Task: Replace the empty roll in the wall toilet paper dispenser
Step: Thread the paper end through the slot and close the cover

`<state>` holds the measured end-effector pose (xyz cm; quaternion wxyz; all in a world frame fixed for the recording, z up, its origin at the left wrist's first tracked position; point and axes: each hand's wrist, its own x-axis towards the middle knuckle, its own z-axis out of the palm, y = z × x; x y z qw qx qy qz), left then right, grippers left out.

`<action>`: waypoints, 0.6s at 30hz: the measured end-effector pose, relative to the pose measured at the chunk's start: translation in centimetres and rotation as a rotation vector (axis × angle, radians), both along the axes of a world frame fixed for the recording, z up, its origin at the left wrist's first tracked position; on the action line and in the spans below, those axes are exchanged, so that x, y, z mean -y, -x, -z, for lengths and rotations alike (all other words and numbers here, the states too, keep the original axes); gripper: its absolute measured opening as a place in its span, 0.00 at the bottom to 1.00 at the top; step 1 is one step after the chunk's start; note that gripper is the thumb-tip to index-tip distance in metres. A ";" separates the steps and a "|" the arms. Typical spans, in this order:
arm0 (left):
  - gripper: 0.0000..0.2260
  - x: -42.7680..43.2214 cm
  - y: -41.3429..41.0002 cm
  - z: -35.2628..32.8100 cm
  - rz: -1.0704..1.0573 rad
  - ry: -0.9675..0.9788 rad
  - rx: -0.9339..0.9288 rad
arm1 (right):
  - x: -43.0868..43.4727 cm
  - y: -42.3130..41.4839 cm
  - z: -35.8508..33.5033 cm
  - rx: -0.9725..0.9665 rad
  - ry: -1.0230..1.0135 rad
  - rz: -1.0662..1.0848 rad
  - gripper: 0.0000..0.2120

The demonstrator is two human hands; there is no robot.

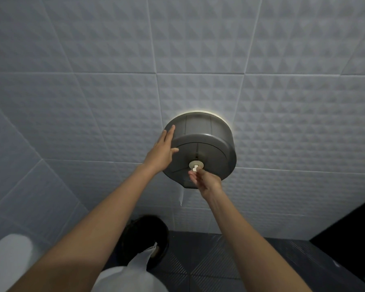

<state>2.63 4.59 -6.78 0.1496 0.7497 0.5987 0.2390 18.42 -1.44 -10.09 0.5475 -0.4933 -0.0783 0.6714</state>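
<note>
A round grey plastic toilet paper dispenser (207,144) hangs on the tiled wall, its cover closed. In the middle of the cover sits a pale round lock with a white key (195,166). My right hand (205,180) pinches that key between thumb and fingers. My left hand (163,149) lies flat against the dispenser's left side, fingers apart, thumb on the front cover. A thin strip of white paper (181,197) hangs from the slot under the dispenser.
A black round bin (143,237) stands on the dark floor below, a white plastic bag (139,264) near it. A white toilet edge (9,256) shows at lower left. A dark partition (350,224) is at right.
</note>
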 end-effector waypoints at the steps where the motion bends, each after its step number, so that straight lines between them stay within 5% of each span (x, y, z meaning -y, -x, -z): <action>1: 0.34 0.0 0.0 0.0 0.002 0.004 0.005 | 0.0 0.0 0.1 -0.001 -0.001 0.001 0.13; 12: 0.32 1.2 -0.1 -1.5 -0.003 0.111 0.036 | 1.9 0.3 0.9 0.288 -0.048 -0.071 0.08; 18: 0.23 6.7 4.6 -0.5 -0.031 0.094 0.077 | 5.3 3.6 4.2 0.757 -0.256 -0.165 0.16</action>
